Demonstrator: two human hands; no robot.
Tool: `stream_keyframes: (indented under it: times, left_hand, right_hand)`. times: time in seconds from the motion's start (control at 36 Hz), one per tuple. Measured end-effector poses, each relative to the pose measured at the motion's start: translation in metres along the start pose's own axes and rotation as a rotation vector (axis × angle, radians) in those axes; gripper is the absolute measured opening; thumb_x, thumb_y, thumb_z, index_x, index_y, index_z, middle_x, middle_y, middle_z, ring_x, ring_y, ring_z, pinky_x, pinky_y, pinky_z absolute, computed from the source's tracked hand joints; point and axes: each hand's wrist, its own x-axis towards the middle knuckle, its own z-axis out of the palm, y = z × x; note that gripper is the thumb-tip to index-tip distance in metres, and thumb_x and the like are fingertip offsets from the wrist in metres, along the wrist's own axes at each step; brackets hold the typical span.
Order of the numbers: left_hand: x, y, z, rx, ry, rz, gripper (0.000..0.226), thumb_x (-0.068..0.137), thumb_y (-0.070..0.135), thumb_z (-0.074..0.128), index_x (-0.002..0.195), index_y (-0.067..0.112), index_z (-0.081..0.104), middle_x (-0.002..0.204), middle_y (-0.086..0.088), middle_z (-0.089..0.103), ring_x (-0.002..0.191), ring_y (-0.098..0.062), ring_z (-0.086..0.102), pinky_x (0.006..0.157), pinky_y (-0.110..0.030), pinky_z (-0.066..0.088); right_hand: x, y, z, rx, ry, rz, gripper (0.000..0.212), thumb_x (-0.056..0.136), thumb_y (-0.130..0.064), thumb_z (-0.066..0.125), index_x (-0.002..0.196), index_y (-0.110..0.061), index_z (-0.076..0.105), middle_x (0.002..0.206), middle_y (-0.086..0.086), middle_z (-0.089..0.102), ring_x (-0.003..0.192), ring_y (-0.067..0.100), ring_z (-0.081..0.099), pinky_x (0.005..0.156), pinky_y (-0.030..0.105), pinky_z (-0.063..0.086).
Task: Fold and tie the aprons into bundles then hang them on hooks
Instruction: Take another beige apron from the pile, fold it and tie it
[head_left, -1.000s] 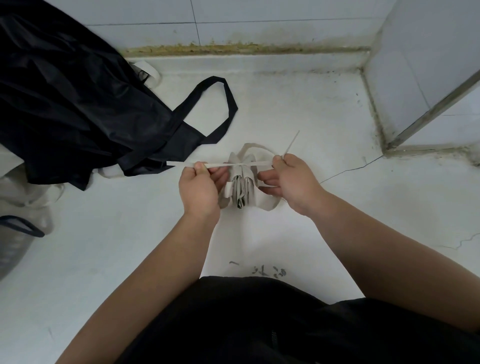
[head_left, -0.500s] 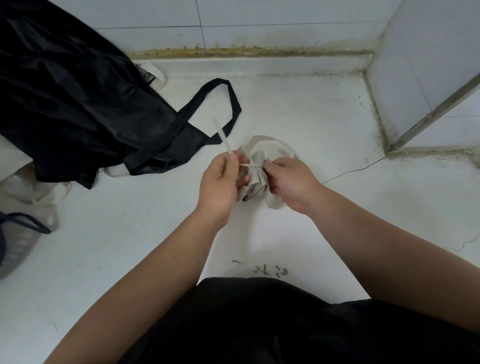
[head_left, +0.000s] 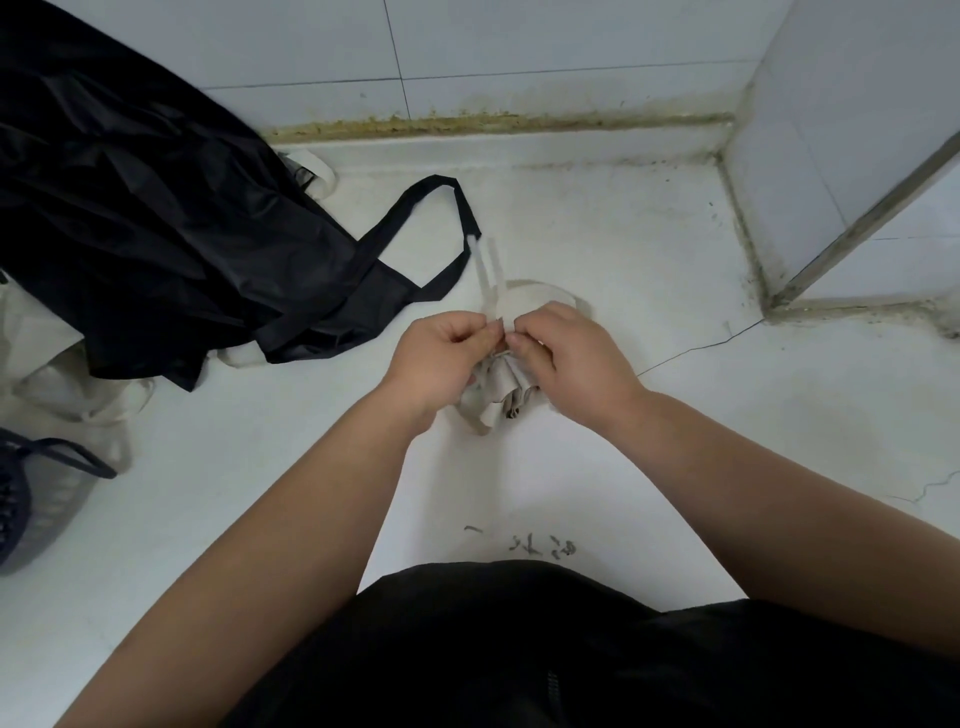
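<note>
While left hand (head_left: 440, 359) and right hand (head_left: 572, 358) seemingly pinch ties (head_left: 487, 270), the bundle (head_left: 500, 396) lies beneath.

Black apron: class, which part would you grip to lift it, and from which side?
Grip the neck loop. It lies open and flat on the floor, sticking out of the crumpled black apron on its right, so fingers can probably come from above there and hook through it.

Bundle mostly hidden
The left hand (head_left: 441, 353) and right hand (head_left: 566, 353) cover most of the beige bundle (head_left: 498, 397); tie ends (head_left: 485, 265) above them are blurred; the black apron (head_left: 156, 208) beyond the left hand is cut off.
</note>
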Motion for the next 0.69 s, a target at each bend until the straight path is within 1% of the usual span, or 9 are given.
stream_keyframes:
  times: [0.14, 0.25, 0.31, 0.36, 0.42, 0.5, 0.56, 0.64, 0.69]
  left_hand:
    - [0.000, 0.007, -0.002, 0.232, -0.081, 0.008, 0.036, 0.097, 0.010, 0.049, 0.062, 0.017, 0.056, 0.068, -0.002, 0.050, 0.069, -0.015, 0.046, 0.068, -0.028, 0.044]
    - [0.002, 0.014, -0.003, 0.414, -0.207, -0.042, 0.022, 0.094, 0.010, 0.046, 0.091, 0.004, 0.066, 0.084, -0.015, 0.062, 0.078, -0.019, 0.049, 0.074, -0.033, 0.042]
    - [0.002, 0.017, -0.004, 0.437, -0.248, -0.054, 0.022, 0.092, 0.008, 0.047, 0.098, 0.004, 0.068, 0.093, -0.017, 0.066, 0.081, -0.017, 0.052, 0.076, -0.032, 0.042]
    - [0.000, 0.016, -0.004, 0.478, -0.264, -0.010, 0.016, 0.090, 0.005, 0.049, 0.088, 0.001, 0.064, 0.081, -0.011, 0.060, 0.074, -0.017, 0.050, 0.070, -0.027, 0.042]
    - [-0.003, 0.013, -0.003, 0.536, -0.228, 0.068, 0.015, 0.088, 0.004, 0.052, 0.073, 0.005, 0.055, 0.069, -0.005, 0.052, 0.063, -0.016, 0.045, 0.060, -0.022, 0.038]
    - [-0.007, 0.004, 0.001, 0.538, -0.047, 0.208, 0.009, 0.086, 0.010, 0.062, 0.086, 0.017, 0.056, 0.072, 0.006, 0.059, 0.067, -0.009, 0.054, 0.064, -0.017, 0.042]
    - [-0.011, -0.002, 0.001, 0.484, 0.060, 0.237, 0.021, 0.084, 0.013, 0.066, 0.095, 0.024, 0.052, 0.080, 0.012, 0.062, 0.075, -0.001, 0.059, 0.066, -0.012, 0.044]
    - [-0.017, -0.010, 0.005, 0.562, 0.090, 0.337, 0.022, 0.083, 0.012, 0.066, 0.090, 0.025, 0.050, 0.079, 0.015, 0.061, 0.076, -0.002, 0.059, 0.073, -0.023, 0.049]
    - [-0.020, -0.014, 0.008, 0.600, 0.085, 0.388, 0.021, 0.084, 0.012, 0.065, 0.088, 0.024, 0.049, 0.082, 0.011, 0.062, 0.080, -0.010, 0.060, 0.077, -0.036, 0.051]
  right_hand:
    - [-0.002, -0.002, -0.005, -0.141, 0.018, -0.114, 0.031, 0.091, -0.029, 0.050, 0.089, -0.006, 0.070, 0.125, 0.009, 0.060, 0.101, 0.028, 0.064, 0.072, 0.042, 0.054]
    - [-0.006, -0.002, -0.008, -0.212, -0.052, -0.195, 0.029, 0.093, -0.022, 0.044, 0.091, -0.001, 0.064, 0.135, 0.013, 0.053, 0.107, 0.034, 0.061, 0.074, 0.039, 0.051]
    - [-0.007, -0.001, -0.007, -0.206, -0.090, -0.194, 0.022, 0.094, -0.015, 0.045, 0.092, 0.000, 0.060, 0.126, 0.015, 0.058, 0.101, 0.036, 0.061, 0.073, 0.040, 0.050]
    - [-0.008, -0.004, -0.007, -0.118, -0.147, -0.108, 0.015, 0.099, -0.016, 0.043, 0.090, -0.007, 0.051, 0.091, 0.006, 0.058, 0.082, 0.029, 0.054, 0.068, 0.032, 0.038]
    - [-0.008, -0.006, -0.007, -0.019, -0.148, -0.005, 0.012, 0.099, -0.018, 0.045, 0.087, -0.015, 0.045, 0.074, -0.003, 0.048, 0.069, 0.020, 0.045, 0.062, 0.029, 0.029]
    - [-0.004, -0.008, -0.008, 0.161, -0.038, 0.163, 0.012, 0.096, -0.021, 0.052, 0.085, -0.017, 0.050, 0.065, -0.008, 0.051, 0.058, 0.007, 0.047, 0.060, 0.023, 0.037]
    - [0.001, -0.011, -0.009, 0.298, -0.063, 0.311, 0.017, 0.095, -0.021, 0.054, 0.079, -0.016, 0.052, 0.063, -0.007, 0.051, 0.056, 0.006, 0.045, 0.058, 0.019, 0.036]
    - [0.007, -0.016, -0.012, 0.558, -0.132, 0.551, 0.024, 0.092, -0.010, 0.054, 0.068, -0.007, 0.052, 0.064, 0.008, 0.048, 0.056, 0.018, 0.040, 0.052, 0.025, 0.036]
    - [0.008, -0.017, -0.011, 0.396, -0.173, 0.502, 0.022, 0.090, -0.006, 0.050, 0.068, -0.005, 0.054, 0.065, 0.011, 0.045, 0.057, 0.020, 0.038, 0.052, 0.028, 0.038]
